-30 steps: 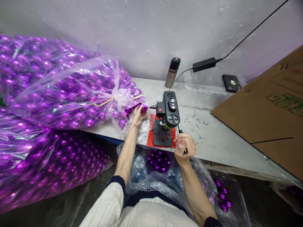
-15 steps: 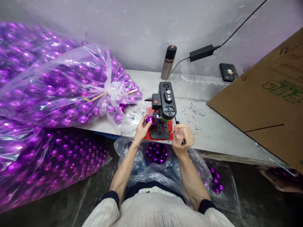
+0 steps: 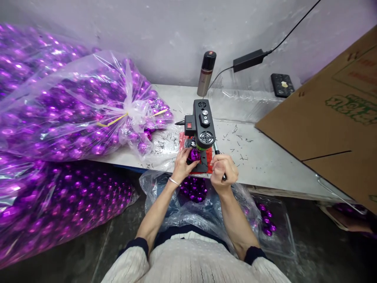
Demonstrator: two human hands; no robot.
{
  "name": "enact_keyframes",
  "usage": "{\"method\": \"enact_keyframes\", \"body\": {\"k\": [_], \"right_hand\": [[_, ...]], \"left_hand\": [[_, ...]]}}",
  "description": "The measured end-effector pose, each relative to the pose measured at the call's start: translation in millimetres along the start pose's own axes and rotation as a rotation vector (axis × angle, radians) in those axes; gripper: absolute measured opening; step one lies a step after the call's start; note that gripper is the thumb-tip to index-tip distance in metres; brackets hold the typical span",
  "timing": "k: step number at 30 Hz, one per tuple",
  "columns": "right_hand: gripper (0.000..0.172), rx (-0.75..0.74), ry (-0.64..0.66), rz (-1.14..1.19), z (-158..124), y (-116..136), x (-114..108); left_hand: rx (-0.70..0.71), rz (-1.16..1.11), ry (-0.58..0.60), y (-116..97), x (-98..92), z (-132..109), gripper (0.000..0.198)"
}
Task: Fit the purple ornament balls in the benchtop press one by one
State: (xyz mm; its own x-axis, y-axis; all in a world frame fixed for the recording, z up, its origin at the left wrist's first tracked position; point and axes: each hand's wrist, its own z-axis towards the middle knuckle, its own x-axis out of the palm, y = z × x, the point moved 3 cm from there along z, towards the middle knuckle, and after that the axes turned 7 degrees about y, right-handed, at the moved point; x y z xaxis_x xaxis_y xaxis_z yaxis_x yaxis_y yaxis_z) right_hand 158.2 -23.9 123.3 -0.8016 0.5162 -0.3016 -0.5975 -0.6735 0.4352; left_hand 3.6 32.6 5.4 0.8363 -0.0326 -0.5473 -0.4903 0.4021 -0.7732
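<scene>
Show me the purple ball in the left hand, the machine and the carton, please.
Ball (image 3: 194, 155): head view, on its shiny upper surface.
Machine (image 3: 203, 124): head view, on top of its black housing.
Carton (image 3: 319, 129): head view, on its brown side.

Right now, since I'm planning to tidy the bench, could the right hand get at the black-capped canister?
Probably not straight off: the right hand grips the lever, and the black press crowds the direct way to the canister.
</scene>
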Motion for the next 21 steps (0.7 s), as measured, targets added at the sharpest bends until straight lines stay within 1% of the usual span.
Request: {"method": "enact_keyframes", "body": {"k": [4,8,10,13,16,21], "right_hand": [[0.027,0.003,0.011,0.009,-0.8,-0.2,-0.5],[0.028,0.015,-0.014,0.023,-3.0,-0.8,0.2],[0.028,0.023,-0.026,0.028,-4.1,-1.4,0.5],[0.027,0.021,-0.019,0.018,-5.1,-1.8,0.5],[0.026,0.01,-0.006,-0.005,-5.5,-1.7,-0.4],[0.026,0.006,0.007,-0.02,-4.6,-0.9,-1.4]], "left_hand": [[-0.019,-0.03,-0.028,5.2,3.1,-0.5,0.06],[-0.02,-0.101,-0.04,11.9,6.9,-6.3,0.066],[-0.019,-0.125,-0.036,13.0,6.8,-8.7,0.066],[-0.021,-0.117,-0.029,9.9,3.1,-7.9,0.061],[-0.001,-0.066,0.007,2.5,-0.1,-1.2,0.059],[0.003,-0.001,0.057,-2.9,6.0,9.2,0.061]]}}
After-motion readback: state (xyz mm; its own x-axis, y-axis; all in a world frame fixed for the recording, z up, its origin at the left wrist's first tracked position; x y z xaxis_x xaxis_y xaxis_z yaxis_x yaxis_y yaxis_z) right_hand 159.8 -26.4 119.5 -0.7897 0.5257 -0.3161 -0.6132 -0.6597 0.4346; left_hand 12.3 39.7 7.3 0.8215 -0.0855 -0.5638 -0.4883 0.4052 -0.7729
